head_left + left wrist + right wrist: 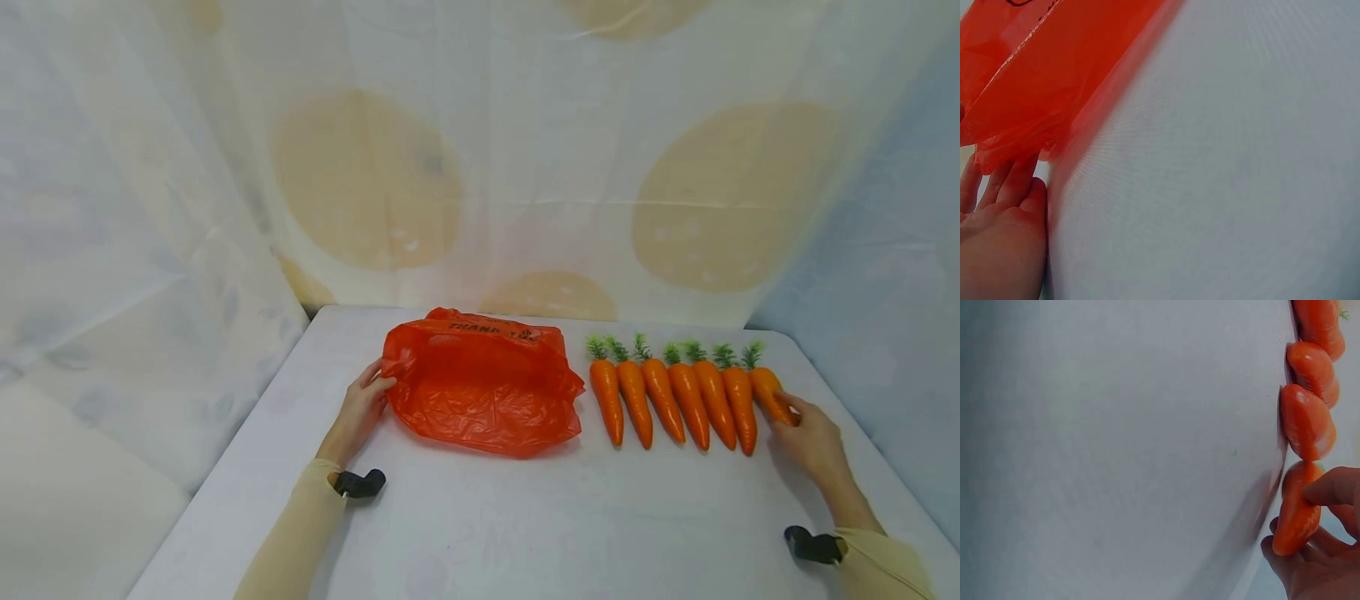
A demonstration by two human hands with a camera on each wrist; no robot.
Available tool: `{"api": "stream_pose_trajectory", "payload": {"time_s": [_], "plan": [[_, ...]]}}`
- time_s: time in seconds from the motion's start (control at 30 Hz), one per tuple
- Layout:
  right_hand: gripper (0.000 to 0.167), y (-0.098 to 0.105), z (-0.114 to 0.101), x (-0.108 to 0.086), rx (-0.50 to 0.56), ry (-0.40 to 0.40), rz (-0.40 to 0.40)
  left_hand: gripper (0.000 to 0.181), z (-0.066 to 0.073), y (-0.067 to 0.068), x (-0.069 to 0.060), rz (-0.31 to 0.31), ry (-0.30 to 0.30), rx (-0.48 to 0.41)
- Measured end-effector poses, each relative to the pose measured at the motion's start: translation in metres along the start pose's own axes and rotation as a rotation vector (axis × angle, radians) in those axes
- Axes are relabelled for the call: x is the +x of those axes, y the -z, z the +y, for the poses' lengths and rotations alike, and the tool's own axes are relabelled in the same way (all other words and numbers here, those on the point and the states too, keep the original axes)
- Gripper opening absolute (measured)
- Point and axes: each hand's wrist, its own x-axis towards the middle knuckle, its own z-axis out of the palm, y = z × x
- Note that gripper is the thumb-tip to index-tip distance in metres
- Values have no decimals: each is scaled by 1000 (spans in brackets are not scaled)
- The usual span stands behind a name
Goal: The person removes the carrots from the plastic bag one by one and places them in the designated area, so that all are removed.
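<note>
A red plastic bag (487, 383) with dark lettering lies on the table, its mouth spread towards me. My left hand (363, 408) grips the bag's left edge; in the left wrist view, its fingers (1019, 178) reach behind the thin red film. To the right of the bag, several glossy orange carrots (690, 400) with green tops lie side by side in a row. My right hand (810, 437) pinches the tapered end of the rightmost carrot (765, 387) between thumb and fingers. In the right wrist view that carrot (1297, 519) is tilted, its tip towards the palm.
The white table (525, 533) runs back to a hanging cloth (525, 167) printed with large tan spots. Pale fabric walls stand at left (112, 333) and right (885, 333). Each wrist wears a small black camera.
</note>
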Motion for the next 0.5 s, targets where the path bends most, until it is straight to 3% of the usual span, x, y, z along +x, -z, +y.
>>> {"api": "stream_pose_trajectory", "payload": {"time_s": [0.27, 0.5], "plan": [[58, -3, 0, 2, -22, 9, -36, 65, 1, -1, 1, 12, 8, -14], [61, -3, 1, -1, -40, 12, -67, 65, -1, -4, -3, 24, 2, 95]]}}
